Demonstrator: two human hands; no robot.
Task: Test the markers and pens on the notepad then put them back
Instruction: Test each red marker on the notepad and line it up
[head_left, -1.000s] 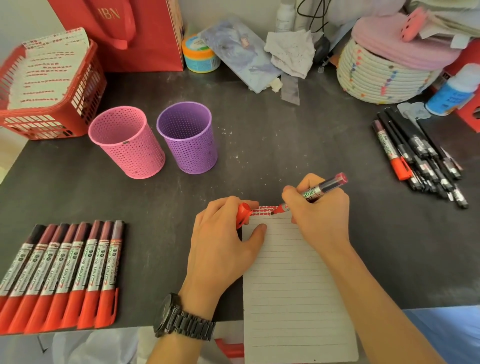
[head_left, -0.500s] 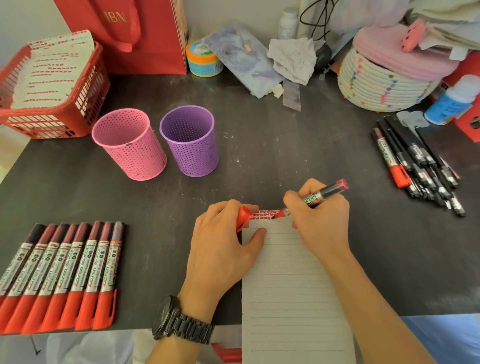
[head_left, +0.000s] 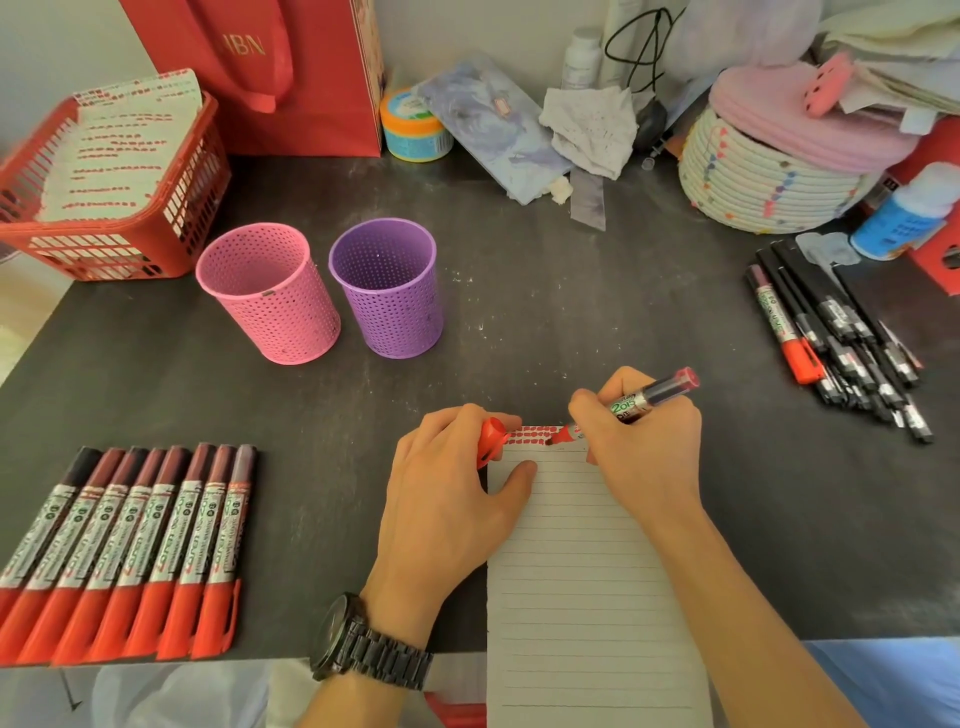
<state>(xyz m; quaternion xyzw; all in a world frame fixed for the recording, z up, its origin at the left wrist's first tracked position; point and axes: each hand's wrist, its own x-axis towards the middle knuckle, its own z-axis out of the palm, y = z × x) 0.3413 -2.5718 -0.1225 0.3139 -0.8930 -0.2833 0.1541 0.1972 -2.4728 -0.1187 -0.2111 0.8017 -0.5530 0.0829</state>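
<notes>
1. Red-tipped marker w/ dark see-through barrel and printed label (head_left: 631, 402): uncapped. Its tip is down on the top line of the white lined notepad (head_left: 582, 571), at the right end of a row of red test dabs (head_left: 527, 435). The pad lies mid-right at the front edge of the dark desk (head_left: 571, 312), and its lower end runs past that edge.
2. R hand (head_left: 639, 441): fingers curled round the barrel in a writing grip, tail end slanting up and to the right. The hand's heel sits over the pad's right edge, prob. to steady short strokes.
3. L hand (head_left: 447, 499): fingertips pinch the red plastic cap (head_left: 491, 441) and the thumb lies flat on the pad's top-left corner. My read: this pins the pad and keeps the cap ready for recapping.
4. Both forearms come in over the front edge. Black metal watch (head_left: 371, 644) on the L wrist.
5. Row of red-capped markers (head_left: 130, 551) at the front-left corner, side by side, caps toward the person. Can't tell if tested.
6. Pile of black pens (head_left: 852, 343) at the right edge, w/ one red-capped marker alongside.
7. Pink perforated cup (head_left: 270, 306) and purple perforated cup (head_left: 389, 296) stand upright just beside each other, left of centre. Nothing seen inside, so prob. the put-back spot.
8. Red plastic basket (head_left: 130, 254) w/ red-marked sheets at the back-left corner.
</notes>
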